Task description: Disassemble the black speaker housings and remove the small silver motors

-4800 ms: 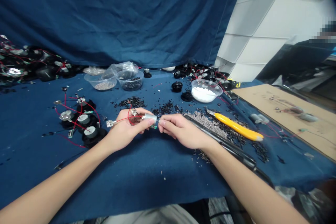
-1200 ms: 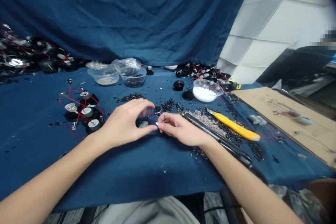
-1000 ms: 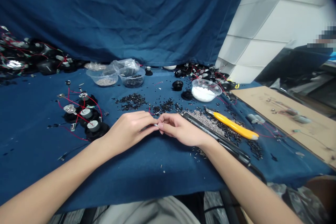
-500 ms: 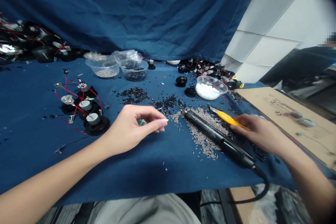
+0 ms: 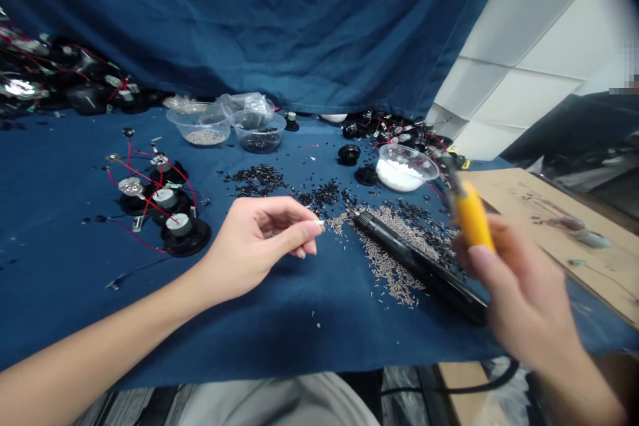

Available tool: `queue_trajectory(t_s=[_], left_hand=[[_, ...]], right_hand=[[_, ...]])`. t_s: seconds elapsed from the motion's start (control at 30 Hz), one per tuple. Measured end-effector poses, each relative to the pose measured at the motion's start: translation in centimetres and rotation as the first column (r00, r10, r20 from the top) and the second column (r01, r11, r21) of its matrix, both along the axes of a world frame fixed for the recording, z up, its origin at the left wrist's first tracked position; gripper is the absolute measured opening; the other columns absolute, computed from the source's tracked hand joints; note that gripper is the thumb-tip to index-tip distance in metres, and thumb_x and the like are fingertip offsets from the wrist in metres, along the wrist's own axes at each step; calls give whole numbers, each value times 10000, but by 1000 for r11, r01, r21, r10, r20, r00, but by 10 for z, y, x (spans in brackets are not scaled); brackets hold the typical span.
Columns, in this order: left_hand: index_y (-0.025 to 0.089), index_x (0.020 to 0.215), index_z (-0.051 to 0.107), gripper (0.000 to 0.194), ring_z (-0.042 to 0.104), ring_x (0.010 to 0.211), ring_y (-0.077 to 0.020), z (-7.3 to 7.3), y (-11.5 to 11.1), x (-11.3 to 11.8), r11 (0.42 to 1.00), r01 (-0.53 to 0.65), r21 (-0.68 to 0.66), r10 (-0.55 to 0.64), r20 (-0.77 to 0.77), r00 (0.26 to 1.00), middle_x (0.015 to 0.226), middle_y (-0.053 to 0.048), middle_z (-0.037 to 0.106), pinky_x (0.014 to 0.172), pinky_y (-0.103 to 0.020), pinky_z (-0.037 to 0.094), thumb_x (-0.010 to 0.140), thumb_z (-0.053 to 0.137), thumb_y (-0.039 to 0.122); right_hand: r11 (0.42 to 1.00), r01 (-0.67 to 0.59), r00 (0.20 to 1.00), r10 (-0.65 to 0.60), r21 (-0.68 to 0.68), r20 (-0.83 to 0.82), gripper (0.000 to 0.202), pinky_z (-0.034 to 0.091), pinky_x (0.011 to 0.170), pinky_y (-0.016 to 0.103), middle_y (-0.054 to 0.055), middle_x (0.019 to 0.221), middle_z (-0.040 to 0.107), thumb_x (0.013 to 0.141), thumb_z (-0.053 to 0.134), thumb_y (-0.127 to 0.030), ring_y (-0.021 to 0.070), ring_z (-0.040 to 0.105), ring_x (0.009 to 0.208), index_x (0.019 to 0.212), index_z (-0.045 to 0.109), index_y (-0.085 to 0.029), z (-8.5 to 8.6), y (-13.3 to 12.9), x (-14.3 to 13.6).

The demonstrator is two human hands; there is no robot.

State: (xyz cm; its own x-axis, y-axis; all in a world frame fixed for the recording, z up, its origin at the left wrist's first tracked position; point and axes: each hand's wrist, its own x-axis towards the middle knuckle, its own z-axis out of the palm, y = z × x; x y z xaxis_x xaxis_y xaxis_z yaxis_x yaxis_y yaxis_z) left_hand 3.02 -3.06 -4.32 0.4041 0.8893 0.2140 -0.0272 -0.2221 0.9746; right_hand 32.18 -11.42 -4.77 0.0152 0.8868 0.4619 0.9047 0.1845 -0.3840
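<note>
My left hand [image 5: 272, 236] is closed in a pinch over the blue cloth. A tiny white piece [image 5: 320, 222] sticks out between its thumb and fingertips; its kind I cannot make out. In my right hand [image 5: 519, 279] is a yellow utility knife [image 5: 473, 213], raised above the cloth with its tip up and to the left, blurred by motion. Below and left of that hand lies a black electric screwdriver [image 5: 399, 249], across a spread of small silver screws [image 5: 392, 276]. Small black parts [image 5: 322, 194] are scattered just beyond my left fingertips.
Black round units with red wires [image 5: 178, 233] stand at the left. Clear bowls hold screws [image 5: 202, 128], black parts [image 5: 259, 138] and white pieces [image 5: 405, 173]. A cardboard sheet [image 5: 504, 190] lies at the right edge. More wired units [image 5: 84, 90] are heaped at the back left.
My right hand has lifted the yellow utility knife off the cloth and turned it upright, bringing it nearer to me. My left hand keeps its pinch, almost unmoved.
</note>
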Motion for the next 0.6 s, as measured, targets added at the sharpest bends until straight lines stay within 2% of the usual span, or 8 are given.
queue_trajectory(t_s=[0.1,0.2,0.4,0.6], left_hand=[[136,711,705,70,616,476,-82,4,-1,1,995,31,-95,-25,61,998,548,17,680,484,-145,538,763,713,182],[129,685,696,70,615,471,-61,6,-2,1,984,87,-157,-65,138,988,540,20,685,495,-111,528,750,722,133],[128,686,698,69,617,471,-47,7,-8,1,959,170,-226,-110,255,961,543,25,694,497,-87,522,728,743,97],[122,687,697,103,623,455,-77,8,-8,1,978,132,-163,-92,232,968,533,6,686,471,-129,535,708,786,168]], right_hand=[[976,-219,974,220,22,-51,180,358,493,260,-1,713,526,998,424,-367,140,471,536,1052,526,-228,0,-11,-48],[948,-317,940,313,-9,-135,142,373,515,234,-17,745,535,984,455,-325,123,489,571,1059,522,-225,-7,-11,-74],[931,-364,913,355,-9,-200,132,390,546,208,-29,769,548,979,454,-320,105,506,598,1055,516,-232,-20,-10,-82],[930,-367,914,358,-10,-191,144,413,580,216,-21,793,560,980,449,-321,114,523,627,1059,521,-225,-24,-12,-81]])
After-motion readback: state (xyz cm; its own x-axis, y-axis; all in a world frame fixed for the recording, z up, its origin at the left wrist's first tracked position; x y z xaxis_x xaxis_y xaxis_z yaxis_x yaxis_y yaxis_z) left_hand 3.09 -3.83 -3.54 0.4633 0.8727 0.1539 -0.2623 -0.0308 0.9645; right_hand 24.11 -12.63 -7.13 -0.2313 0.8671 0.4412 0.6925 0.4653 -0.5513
